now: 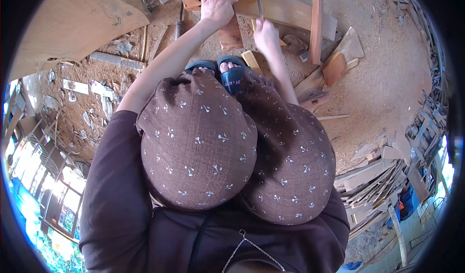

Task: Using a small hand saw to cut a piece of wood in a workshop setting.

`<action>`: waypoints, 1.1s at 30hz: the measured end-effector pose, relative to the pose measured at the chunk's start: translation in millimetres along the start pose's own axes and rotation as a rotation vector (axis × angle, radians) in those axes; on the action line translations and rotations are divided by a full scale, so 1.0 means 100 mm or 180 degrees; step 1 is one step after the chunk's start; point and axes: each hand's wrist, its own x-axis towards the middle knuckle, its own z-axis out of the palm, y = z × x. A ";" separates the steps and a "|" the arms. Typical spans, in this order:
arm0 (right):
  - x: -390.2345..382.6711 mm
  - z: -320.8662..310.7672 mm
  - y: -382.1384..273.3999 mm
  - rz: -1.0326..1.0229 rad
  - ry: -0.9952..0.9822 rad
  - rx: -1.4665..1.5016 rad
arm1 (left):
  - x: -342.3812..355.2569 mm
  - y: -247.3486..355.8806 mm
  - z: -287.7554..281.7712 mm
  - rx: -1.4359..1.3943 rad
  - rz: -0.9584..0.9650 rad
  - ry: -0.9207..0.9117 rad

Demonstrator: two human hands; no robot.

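Observation:
My left hand [217, 6] lies palm down across a light wooden piece [193, 2] on the ground beyond my feet. Its fingers are spread over the wood, with the thumb out to the right. Closed round the near end of a long, thin metal tool [258, 2] is my right hand [267, 34]. The tool points away from me and crosses the wood just right of my left hand; its exact kind is hard to make out. A broad plank [286, 12] lies under the wood, and a reddish board [230, 35] sticks out toward me below my left hand.
A reddish wooden bar [316, 26] and several offcuts [334, 68] lie to the right. My sandals [231, 74] are close behind the work. A dark-handled tool [178, 30] lies left, near a large curved wooden slab [72, 21]. Scrap wood [373, 181] is piled right.

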 end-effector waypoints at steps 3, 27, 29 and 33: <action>-0.58 -0.02 0.15 0.0078 0.0017 0.0206 | 0.00 0.00 0.01 -0.0040 0.0035 0.0049; -0.11 -0.39 0.00 0.0344 -0.0344 -0.0079 | 0.17 0.06 -0.01 -0.0108 -0.0351 -0.0041; 0.16 -0.38 0.02 0.0150 -0.0439 -0.0278 | 0.18 0.06 0.03 -0.0161 -0.0347 0.0043; 0.36 -0.31 0.03 0.0232 -0.0479 -0.0376 | 0.17 0.12 0.02 -0.0190 -0.0371 -0.0088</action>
